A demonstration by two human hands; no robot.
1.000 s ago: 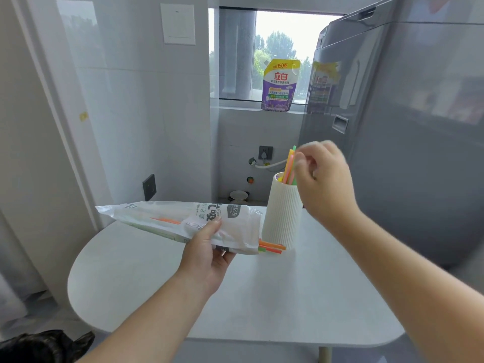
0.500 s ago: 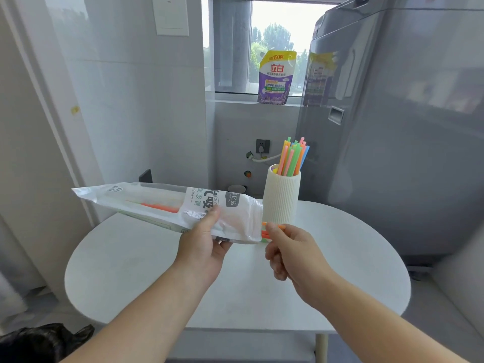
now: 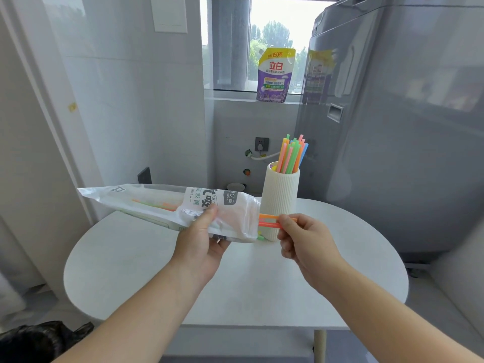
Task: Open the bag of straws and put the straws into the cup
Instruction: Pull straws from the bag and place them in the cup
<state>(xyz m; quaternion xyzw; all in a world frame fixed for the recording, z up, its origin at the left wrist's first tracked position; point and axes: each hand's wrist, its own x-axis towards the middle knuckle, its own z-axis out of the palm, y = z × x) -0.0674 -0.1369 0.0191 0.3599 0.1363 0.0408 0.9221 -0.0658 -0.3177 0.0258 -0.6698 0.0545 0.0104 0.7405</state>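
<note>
Above the round white surface (image 3: 235, 284), the left hand (image 3: 201, 247) grips the bag of straws (image 3: 157, 205) near its open right end, thumb on top and fingers curled beneath. The bag is held off the surface, roughly level, with its sealed end pointing left. The right hand (image 3: 306, 239) pinches the orange straws (image 3: 269, 221) that project from the bag's mouth, its fingers closed narrowly on them against the thumb. These straws cross just in front of the ribbed white cup (image 3: 279, 200), which stands upright on the surface. The cup holds a bundle of coloured straws (image 3: 290, 155) leaning slightly right. More straws show through the bag's clear film. Behind, a purple pouch (image 3: 275, 74) stands on the windowsill beside a grey appliance (image 3: 392, 127).
</note>
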